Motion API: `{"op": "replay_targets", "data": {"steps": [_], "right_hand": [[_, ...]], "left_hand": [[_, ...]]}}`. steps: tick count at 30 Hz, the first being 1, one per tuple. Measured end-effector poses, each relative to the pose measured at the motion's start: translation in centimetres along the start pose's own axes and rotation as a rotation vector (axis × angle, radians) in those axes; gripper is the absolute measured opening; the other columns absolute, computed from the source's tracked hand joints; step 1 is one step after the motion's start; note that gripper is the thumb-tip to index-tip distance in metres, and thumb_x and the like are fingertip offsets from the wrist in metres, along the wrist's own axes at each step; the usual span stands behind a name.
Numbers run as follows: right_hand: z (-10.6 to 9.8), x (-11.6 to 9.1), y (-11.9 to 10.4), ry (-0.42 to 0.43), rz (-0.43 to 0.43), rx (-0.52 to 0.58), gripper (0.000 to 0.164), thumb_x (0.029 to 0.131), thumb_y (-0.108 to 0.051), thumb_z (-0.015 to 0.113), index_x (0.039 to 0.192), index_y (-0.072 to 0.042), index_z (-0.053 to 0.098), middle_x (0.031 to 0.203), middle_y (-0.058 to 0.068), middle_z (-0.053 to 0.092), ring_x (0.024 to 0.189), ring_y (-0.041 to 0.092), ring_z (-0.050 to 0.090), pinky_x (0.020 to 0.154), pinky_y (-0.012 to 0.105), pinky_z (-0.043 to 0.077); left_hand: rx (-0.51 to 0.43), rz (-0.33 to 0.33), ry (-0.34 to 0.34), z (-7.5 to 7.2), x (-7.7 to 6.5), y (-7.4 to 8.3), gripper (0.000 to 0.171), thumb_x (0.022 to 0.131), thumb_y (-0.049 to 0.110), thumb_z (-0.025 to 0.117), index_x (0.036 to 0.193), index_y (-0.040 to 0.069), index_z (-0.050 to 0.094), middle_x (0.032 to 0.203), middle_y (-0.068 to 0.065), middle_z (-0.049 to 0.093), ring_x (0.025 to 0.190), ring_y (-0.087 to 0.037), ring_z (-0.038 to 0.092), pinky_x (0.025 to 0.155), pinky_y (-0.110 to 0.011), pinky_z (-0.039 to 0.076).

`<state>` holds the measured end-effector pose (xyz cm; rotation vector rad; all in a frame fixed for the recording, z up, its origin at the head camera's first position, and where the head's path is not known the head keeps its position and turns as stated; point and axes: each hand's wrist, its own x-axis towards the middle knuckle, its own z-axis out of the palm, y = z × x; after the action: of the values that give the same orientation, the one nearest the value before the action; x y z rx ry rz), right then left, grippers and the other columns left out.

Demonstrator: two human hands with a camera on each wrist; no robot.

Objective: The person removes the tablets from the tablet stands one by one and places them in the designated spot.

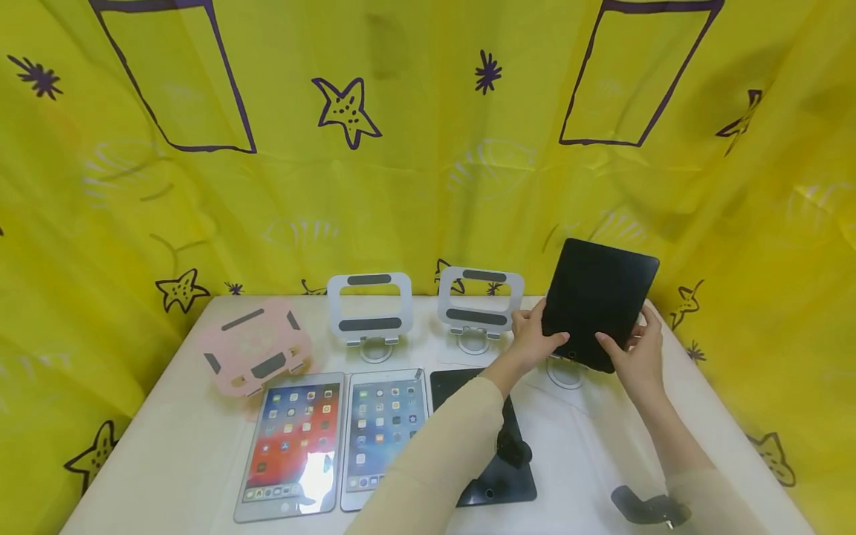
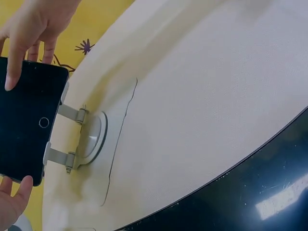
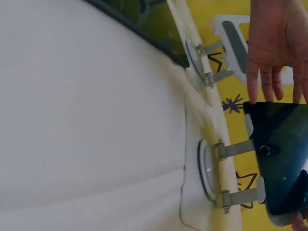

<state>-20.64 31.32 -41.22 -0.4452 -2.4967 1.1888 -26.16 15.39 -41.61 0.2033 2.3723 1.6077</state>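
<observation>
A black tablet [image 1: 598, 301] with a dark screen stands tilted at the right end of the row, its lower edge at the hooks of a tablet stand [image 2: 72, 113]. My left hand [image 1: 536, 334] grips its left side, thumb on the front. On the other side my right hand [image 1: 638, 357] grips it, with the thumb also on the front and fingers partly hidden behind. The tablet hides most of this stand; in the right wrist view its round base [image 3: 208, 168] and hinged arms show.
Two grey-white stands [image 1: 370, 323] [image 1: 484, 318] and a pink stand [image 1: 250, 349] line the back. Before them lie two white tablets with lit screens [image 1: 294, 438] [image 1: 386, 416] and a dark tablet [image 1: 495, 475], partly under my left sleeve. A yellow patterned curtain [image 1: 414, 186] surrounds the white table [image 1: 167, 461].
</observation>
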Motion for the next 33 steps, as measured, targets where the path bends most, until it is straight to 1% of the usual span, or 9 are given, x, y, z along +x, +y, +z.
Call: {"op": "replay_targets", "data": {"steps": [4, 7, 15, 19, 22, 24, 26, 29, 33], "right_hand": [[0.1, -0.5, 0.5, 0.067, -0.031, -0.019, 0.077, 0.091, -0.02, 0.063, 0.148, -0.014, 0.012, 0.118, 0.018, 0.041, 0.088, 0.019, 0.041, 0.061, 0.003, 0.036], [0.2, -0.8, 0.8, 0.103, -0.065, -0.019, 0.076, 0.089, -0.017, 0.064, 0.147, -0.014, 0.015, 0.113, 0.017, 0.044, 0.084, 0.016, 0.043, 0.061, 0.0, 0.036], [0.4, -1.4, 1.0, 0.209, -0.193, -0.028, 0.076, 0.083, -0.007, 0.071, 0.143, -0.013, 0.026, 0.103, 0.016, 0.049, 0.079, -0.001, 0.041, 0.067, -0.004, 0.033], [0.0, -1.8, 0.4, 0.214, -0.205, -0.031, 0.078, 0.081, -0.007, 0.073, 0.144, -0.011, 0.026, 0.103, 0.016, 0.05, 0.078, -0.006, 0.04, 0.067, -0.004, 0.033], [-0.5, -2.1, -0.1, 0.185, -0.177, -0.044, 0.08, 0.083, -0.011, 0.072, 0.146, -0.011, 0.024, 0.105, 0.016, 0.05, 0.076, -0.008, 0.04, 0.066, -0.003, 0.033], [-0.8, -2.2, -0.4, 0.157, -0.148, -0.046, 0.08, 0.083, -0.014, 0.072, 0.147, -0.011, 0.022, 0.107, 0.016, 0.05, 0.075, -0.009, 0.04, 0.065, -0.002, 0.034], [-1.0, -2.3, -0.7, 0.13, -0.123, -0.045, 0.081, 0.084, -0.016, 0.072, 0.147, -0.012, 0.021, 0.107, 0.015, 0.05, 0.074, -0.009, 0.04, 0.063, -0.001, 0.035], [-1.4, -2.5, -0.9, 0.09, -0.103, -0.043, 0.082, 0.084, -0.018, 0.072, 0.147, -0.012, 0.02, 0.108, 0.015, 0.049, 0.074, -0.008, 0.04, 0.059, 0.003, 0.037], [-1.9, -2.8, -1.3, 0.036, -0.103, -0.046, 0.083, 0.084, -0.02, 0.072, 0.146, -0.011, 0.019, 0.109, 0.017, 0.049, 0.074, -0.006, 0.04, 0.055, 0.007, 0.039]], "left_hand": [[-0.035, 0.024, 0.016, 0.2, -0.1, -0.5, 0.065, 0.085, 0.025, 0.07, 0.141, 0.025, 0.037, 0.123, -0.003, 0.035, 0.116, -0.017, 0.036, 0.099, -0.033, 0.038], [-0.021, 0.059, 0.029, 0.2, -0.2, -0.8, 0.062, 0.084, 0.025, 0.071, 0.137, 0.025, 0.038, 0.124, -0.002, 0.04, 0.116, -0.016, 0.04, 0.1, -0.034, 0.039], [0.176, 0.203, 0.01, -0.2, -0.8, -1.2, 0.073, 0.089, 0.029, 0.065, 0.146, 0.028, 0.019, 0.127, -0.001, 0.039, 0.114, -0.014, 0.041, 0.102, -0.031, 0.04], [0.242, 0.274, 0.032, -0.3, -0.9, -0.9, 0.075, 0.091, 0.031, 0.062, 0.149, 0.025, 0.015, 0.143, 0.0, 0.035, 0.127, -0.014, 0.04, 0.106, -0.03, 0.037], [0.25, 0.321, 0.04, -0.7, -1.1, -0.5, 0.07, 0.094, 0.03, 0.059, 0.149, 0.022, 0.016, 0.151, 0.001, 0.031, 0.135, -0.014, 0.037, 0.109, -0.031, 0.034], [0.264, 0.346, 0.049, -1.0, -1.2, -0.2, 0.067, 0.095, 0.029, 0.057, 0.149, 0.022, 0.019, 0.151, 0.001, 0.033, 0.135, -0.013, 0.038, 0.107, -0.031, 0.036], [0.274, 0.358, 0.067, -1.4, -1.4, 0.0, 0.063, 0.095, 0.028, 0.057, 0.147, 0.022, 0.023, 0.147, 0.0, 0.041, 0.128, -0.013, 0.046, 0.1, -0.03, 0.043], [0.264, 0.366, 0.099, -1.9, -1.8, 0.3, 0.058, 0.093, 0.029, 0.059, 0.142, 0.022, 0.029, 0.132, -0.002, 0.054, 0.108, -0.014, 0.058, 0.083, -0.025, 0.048], [0.223, 0.36, 0.116, -2.4, -2.3, 0.3, 0.056, 0.09, 0.03, 0.063, 0.137, 0.021, 0.033, 0.111, -0.002, 0.059, 0.082, -0.012, 0.055, 0.067, -0.019, 0.043]]}}
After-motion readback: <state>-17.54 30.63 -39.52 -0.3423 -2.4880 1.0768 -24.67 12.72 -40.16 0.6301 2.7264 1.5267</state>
